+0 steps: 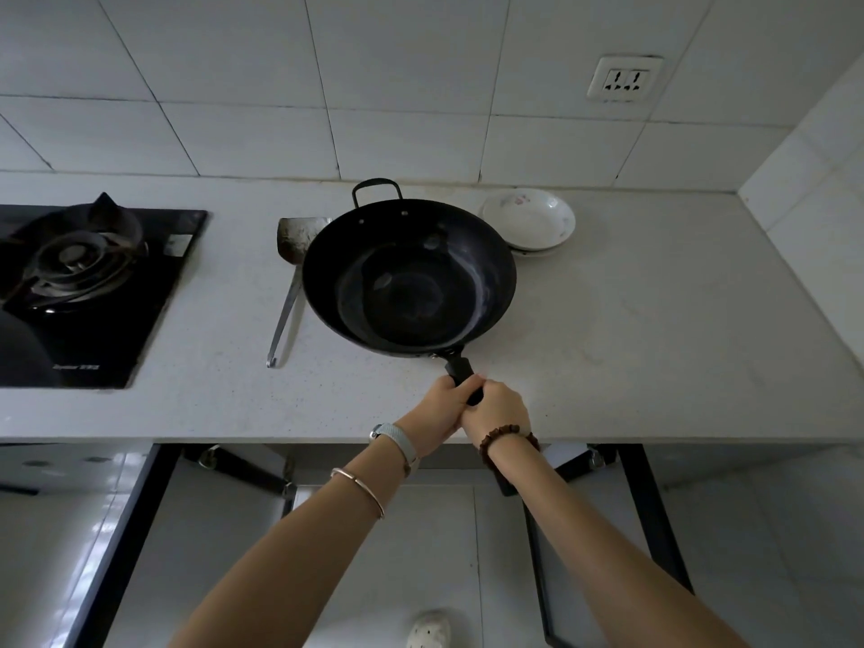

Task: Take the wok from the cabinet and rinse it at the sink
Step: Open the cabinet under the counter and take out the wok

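Left hand (437, 406) and right hand (499, 410) touch each other, the fingers of both curled tight round the wok handle (460, 370). The wok (409, 278) is just beyond the hands, over the desk (631, 329); contact with the desk cannot be told. A spatula (290, 273) lies beyond the hands to the left, and plates (533, 222) beyond to the right

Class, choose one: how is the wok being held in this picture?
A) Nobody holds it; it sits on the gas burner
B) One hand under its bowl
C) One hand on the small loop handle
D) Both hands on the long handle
D: the left hand and the right hand both grip the long handle of the wok.
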